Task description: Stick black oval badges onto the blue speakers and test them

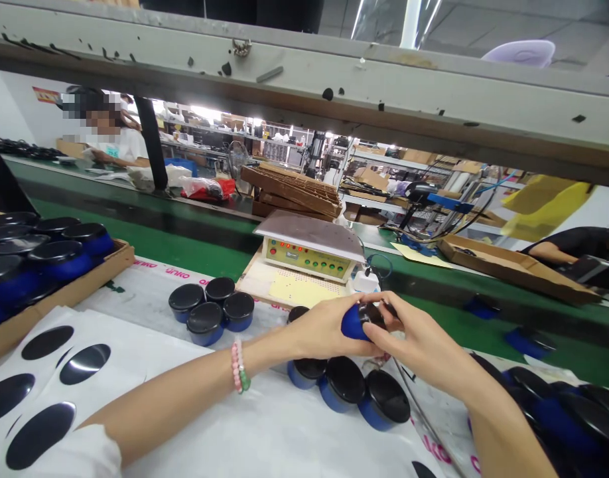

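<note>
Your left hand [329, 326] and right hand [408, 326] grip a blue, black-topped container [353, 323]; four similar containers [205, 320] cluster at its nine o'clock, a control box [307, 255] at eleven

head-worn view looks forward, down at hands [408, 332].

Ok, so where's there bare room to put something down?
The white sheet looks bare between your left forearm and the three front jars; so does the green belt between the left carton and the control box. It's crowded around your left hand and right hand, inside that carton, and among the right-side jars.
</note>
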The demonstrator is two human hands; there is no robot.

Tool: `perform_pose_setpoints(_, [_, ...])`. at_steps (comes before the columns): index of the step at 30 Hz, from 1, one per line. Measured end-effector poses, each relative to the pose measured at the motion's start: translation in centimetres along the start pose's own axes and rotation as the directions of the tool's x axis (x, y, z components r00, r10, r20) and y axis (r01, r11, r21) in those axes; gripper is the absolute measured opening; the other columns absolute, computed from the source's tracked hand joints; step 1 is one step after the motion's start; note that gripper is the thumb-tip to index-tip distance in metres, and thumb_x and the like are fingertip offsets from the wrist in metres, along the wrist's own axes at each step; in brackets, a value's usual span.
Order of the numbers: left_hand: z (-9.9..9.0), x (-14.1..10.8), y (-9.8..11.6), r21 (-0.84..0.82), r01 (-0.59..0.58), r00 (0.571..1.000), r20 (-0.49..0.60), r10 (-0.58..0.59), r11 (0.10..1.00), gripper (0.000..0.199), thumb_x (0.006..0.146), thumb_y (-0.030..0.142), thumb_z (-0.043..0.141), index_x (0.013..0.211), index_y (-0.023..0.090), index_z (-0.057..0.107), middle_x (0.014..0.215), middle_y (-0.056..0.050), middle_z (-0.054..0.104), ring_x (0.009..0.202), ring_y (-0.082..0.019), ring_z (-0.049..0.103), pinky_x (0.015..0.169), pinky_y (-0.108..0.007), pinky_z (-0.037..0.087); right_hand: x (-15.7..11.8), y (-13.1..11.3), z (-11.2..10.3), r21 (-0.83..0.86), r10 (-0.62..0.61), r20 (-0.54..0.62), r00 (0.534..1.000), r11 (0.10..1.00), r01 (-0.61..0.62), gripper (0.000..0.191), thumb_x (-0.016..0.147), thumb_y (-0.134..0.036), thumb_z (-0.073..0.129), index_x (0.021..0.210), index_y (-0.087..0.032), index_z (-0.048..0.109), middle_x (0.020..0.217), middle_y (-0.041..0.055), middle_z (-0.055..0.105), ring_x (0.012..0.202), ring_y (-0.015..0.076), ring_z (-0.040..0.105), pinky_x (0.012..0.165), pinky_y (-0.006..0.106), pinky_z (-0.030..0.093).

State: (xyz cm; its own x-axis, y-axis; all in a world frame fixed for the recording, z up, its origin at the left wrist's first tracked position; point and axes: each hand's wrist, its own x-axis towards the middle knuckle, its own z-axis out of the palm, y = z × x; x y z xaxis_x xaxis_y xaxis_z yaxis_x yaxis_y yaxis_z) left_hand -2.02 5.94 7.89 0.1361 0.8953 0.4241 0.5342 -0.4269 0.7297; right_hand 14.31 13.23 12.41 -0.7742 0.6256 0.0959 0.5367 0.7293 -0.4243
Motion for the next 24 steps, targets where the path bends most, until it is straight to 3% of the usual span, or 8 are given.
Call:
perform_pose_setpoints(2, [-0.7,-0.5,1.5,-0.080,0.023,0.998,-0.061,-0.028,0.997,0.059,0.074,0.039,0.072,0.128,0.030,0.051,0.112,0.001,0.068,0.099,-0.020,0.065,0.088,-0.030,0.049,-0.3,-0.8,0.0,0.089,-0.048,-0.089,0.995,0.994,0.056,0.022,0.085,-0.040,0.044,0.099,-0.023,0.049,0.071,-0.0033,0.046,0.064,0.0152,0.051,0.058,0.025,0.043])
perform_pose_setpoints(8, [-2.2,-2.9,3.5,0.022,0.121,0.990,-0.072,-0.119,0.992,0.069,0.072,0.034,0.075,0.134,0.036,0.044,0.111,0.005,0.068,0.097,-0.019,0.066,0.087,-0.027,0.048,-0.3,-2.4,2.2,0.231,-0.039,-0.226,0.973,0.969,0.092,0.022,0.080,-0.036,0.049,0.098,-0.025,0.054,0.066,-0.0030,0.041,0.065,0.0165,0.051,0.060,0.026,0.046])
perform_pose_setpoints(14, [-4.3,-6.2,2.8,0.173,0.136,0.978,-0.182,-0.104,0.976,0.071,0.072,0.035,0.073,0.136,0.030,0.041,0.123,0.001,0.062,0.109,-0.020,0.061,0.094,-0.027,0.046,-0.5,-3.0,3.6,0.358,-0.116,-0.152,0.982,0.919,0.164,0.036,0.084,-0.044,0.055,0.115,-0.027,0.050,0.083,0.0004,0.051,0.072,0.0166,0.057,0.061,0.026,0.051])
perform_pose_setpoints(16, [-7.2,-7.7,1.7,0.289,0.311,0.906,-0.376,-0.191,0.905,0.073,0.069,0.040,0.074,0.134,0.026,0.044,0.128,-0.003,0.058,0.116,-0.023,0.056,0.099,-0.030,0.043,-0.8,-2.6,2.9,0.398,-0.034,-0.179,0.983,0.911,0.104,0.038,0.083,-0.049,0.056,0.113,-0.026,0.049,0.087,0.0022,0.053,0.068,0.0165,0.058,0.052,0.026,0.050])
perform_pose_setpoints(17, [-9.0,-8.5,0.9,0.318,0.418,0.839,-0.494,-0.228,0.851,0.070,0.068,0.039,0.073,0.131,0.025,0.046,0.129,-0.004,0.056,0.118,-0.023,0.054,0.101,-0.031,0.042,-0.9,-2.3,2.4,0.423,0.024,-0.202,0.979,0.904,0.065,0.035,0.082,-0.051,0.057,0.104,-0.025,0.050,0.087,0.0027,0.054,0.061,0.0154,0.056,0.045,0.025,0.048])
perform_pose_setpoints(19, [-12.9,-10.4,-1.2,0.269,0.636,0.643,-0.703,-0.305,0.723,0.062,0.067,0.040,0.071,0.124,0.024,0.050,0.126,-0.005,0.057,0.116,-0.024,0.055,0.102,-0.034,0.041,-1.0,-1.6,1.2,0.480,0.110,-0.271,0.956,0.876,0.035,0.035,0.079,-0.055,0.060,0.080,-0.024,0.043,0.088,0.0035,0.058,0.048,0.0111,0.048,0.033,0.023,0.038])
perform_pose_setpoints(22, [-17.5,-13.3,-4.9,0.157,0.767,0.472,-0.795,-0.380,0.623,0.065,0.070,0.045,0.068,0.122,0.014,0.046,0.124,-0.015,0.057,0.116,-0.030,0.054,0.100,-0.043,0.041,-0.9,-0.6,-0.5,0.454,0.168,-0.464,0.870,0.888,0.071,0.049,0.078,-0.057,0.060,0.066,-0.024,0.026,0.082,0.0023,0.060,0.043,0.0081,0.036,0.033,0.023,0.028])
perform_pose_setpoints(24, [-18.7,-14.9,-7.3,0.104,0.805,0.428,-0.784,-0.451,0.583,0.069,0.068,0.048,0.069,0.121,0.010,0.045,0.121,-0.019,0.059,0.113,-0.031,0.057,0.096,-0.043,0.045,-0.6,0.4,-1.2,0.380,0.198,-0.575,0.794,0.924,0.045,0.046,0.080,-0.056,0.059,0.067,-0.024,0.028,0.075,0.0018,0.058,0.046,0.0096,0.036,0.038,0.024,0.029])
